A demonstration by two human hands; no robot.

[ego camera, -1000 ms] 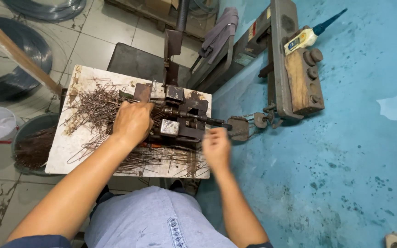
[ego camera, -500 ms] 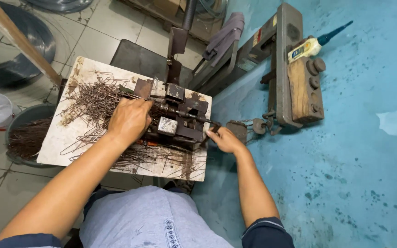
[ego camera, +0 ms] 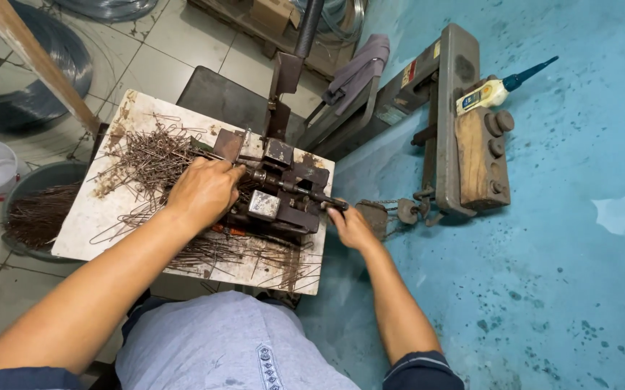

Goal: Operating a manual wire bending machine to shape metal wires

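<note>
Head view: left hand (ego camera: 204, 191) presses thin rusty wire pieces (ego camera: 155, 155) into the rusty metal bending jig (ego camera: 272, 198) mid white tabletop (ego camera: 85, 224), grip closed; right hand (ego camera: 348, 225) grips shut around the jig's dark lever rod (ego camera: 319, 197).

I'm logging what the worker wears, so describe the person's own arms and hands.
Both hands are bare: no gloves, rings or watch show on the left hand or the right hand. The forearms are uncovered. Dark blue short sleeves end near the elbows, the right one with a light edge stripe.
</note>
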